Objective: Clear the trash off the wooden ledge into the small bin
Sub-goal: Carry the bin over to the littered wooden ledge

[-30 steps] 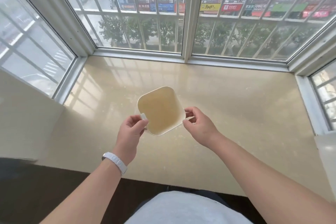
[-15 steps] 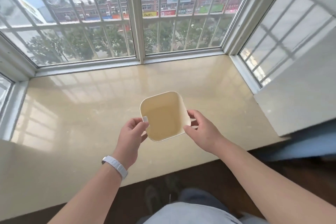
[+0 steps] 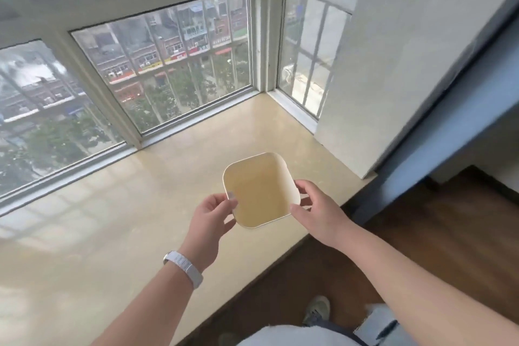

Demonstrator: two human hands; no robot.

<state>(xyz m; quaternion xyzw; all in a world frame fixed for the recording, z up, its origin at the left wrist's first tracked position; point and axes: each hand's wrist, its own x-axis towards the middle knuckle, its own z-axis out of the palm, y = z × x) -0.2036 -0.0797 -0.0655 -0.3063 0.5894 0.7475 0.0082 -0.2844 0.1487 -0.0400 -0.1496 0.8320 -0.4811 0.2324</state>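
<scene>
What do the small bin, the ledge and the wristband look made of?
Small bin: probably thin cream plastic, matte; thin rounded moulded rim.
Ledge: glossy beige, mirrors the window bars; polished stone or laminate likelier than bare wood, no grain visible.
Wristband: white, ribbed segments; silicone or plastic links, cannot tell which.
</scene>
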